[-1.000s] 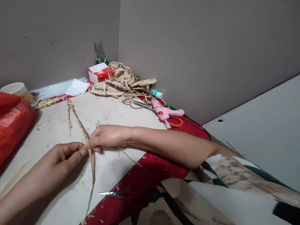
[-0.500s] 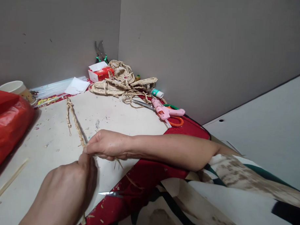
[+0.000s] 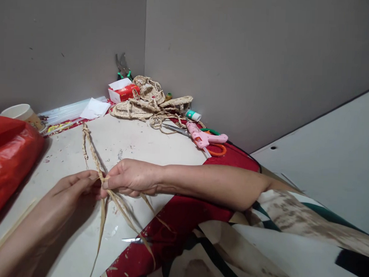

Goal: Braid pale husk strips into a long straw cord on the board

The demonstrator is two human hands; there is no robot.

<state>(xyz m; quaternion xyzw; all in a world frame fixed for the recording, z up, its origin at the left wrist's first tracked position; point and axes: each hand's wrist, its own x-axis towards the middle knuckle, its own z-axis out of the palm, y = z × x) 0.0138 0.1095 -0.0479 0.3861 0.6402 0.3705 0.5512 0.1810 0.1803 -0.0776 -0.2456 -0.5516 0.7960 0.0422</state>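
A thin straw-coloured braid (image 3: 93,153) slants across the pale board, its far end doubled back into a short tail. My right hand (image 3: 131,178) pinches the braid's near end between thumb and fingers. From the left, my left hand (image 3: 76,187) meets it there, fingers closed at the same spot; its fingertips are partly hidden. Unbraided flat straw strands (image 3: 102,224) spread from below the fingers toward me, and one comes out under my right hand. Small scissors (image 3: 135,240) lie near the board's front edge, their handles hard to make out against the red cloth.
Braided straw coils (image 3: 134,107) are heaped at the back, beside a red tissue box (image 3: 128,93) and pruning shears (image 3: 123,65). A pink glue gun (image 3: 202,136) rests on orange-handled scissors (image 3: 218,150). A red plastic bag (image 3: 14,161) and a paper cup (image 3: 22,112) stand at left.
My left hand has turned and moved up and left, from below the braid's end to beside it. The loose strands now show. My right hand keeps its pinch.
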